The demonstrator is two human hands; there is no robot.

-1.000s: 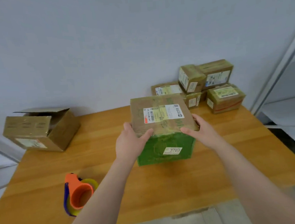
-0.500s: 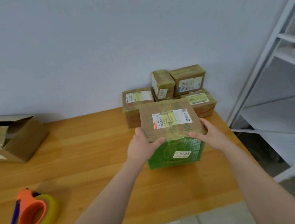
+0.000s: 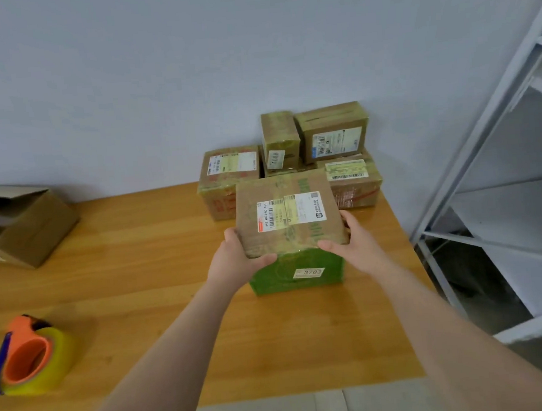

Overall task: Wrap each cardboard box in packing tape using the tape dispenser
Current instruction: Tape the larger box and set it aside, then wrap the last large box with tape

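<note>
A taped cardboard box (image 3: 288, 217) with a white shipping label on top and a green front face sits at the right side of the wooden table (image 3: 138, 264). My left hand (image 3: 238, 259) grips its near left corner, thumb on the front edge. My right hand (image 3: 353, 242) grips its near right corner the same way. The tape dispenser (image 3: 28, 357), orange with a blue handle and a yellowish roll, lies at the table's left front, far from both hands.
Several taped boxes (image 3: 332, 135) are stacked against the wall just behind the held box. An open cardboard box (image 3: 21, 221) lies at the far left. A white metal shelf frame (image 3: 486, 156) stands close to the table's right edge.
Both hands have carried the box to the right and back, closer to the stack by the wall. My view has turned right, so the dispenser and open box now sit further left.
</note>
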